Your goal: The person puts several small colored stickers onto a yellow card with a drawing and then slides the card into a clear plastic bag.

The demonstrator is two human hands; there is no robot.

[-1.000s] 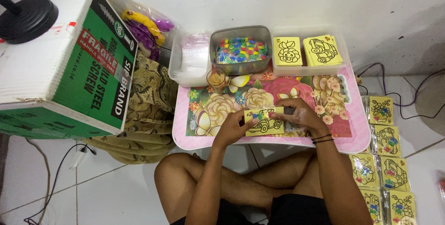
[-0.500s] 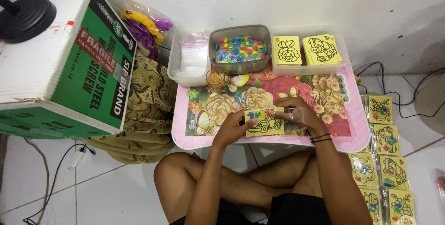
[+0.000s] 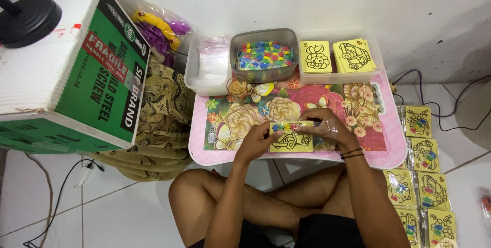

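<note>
Both hands at the near edge of a low pink table (image 3: 388, 148) with a floral top. Left hand (image 3: 258, 143) pinching the left side of a yellow card (image 3: 290, 138) printed with a car outline, thumb on top, fingers curled under. Right hand (image 3: 322, 125) gripping the card's upper right edge together with a clear plastic sleeve (image 3: 330, 125); whether card already sits inside sleeve, hard to tell from this angle. Small coloured packets along the card's top edge. Black bands (image 3: 352, 152) round the right wrist. Card resting flat on the table, close to the body, above crossed bare legs (image 3: 255, 207).

Further back on the table: metal tin (image 3: 263, 53) full of small coloured packets, touching a clear tub (image 3: 207, 69) of empty plastic bags on its left. To the tin's right, a clear tray (image 3: 376, 61) holding two stacks of yellow cards, one with a flower outline (image 3: 314, 56), one with a car (image 3: 354, 55). Just in front of the tin, what looks like a roll of tape (image 3: 238, 83).

On the floor at right, finished bagged cards (image 3: 419, 176) laid out in rows beside the table. At left, large green-and-white cardboard box (image 3: 71, 69) with a black round object (image 3: 28, 20) on top, patterned cloth (image 3: 158, 110) beneath and beside it. Bag of purple and yellow items (image 3: 156, 28) behind the box, against the wall. Cables on the white tiles at both sides.
</note>
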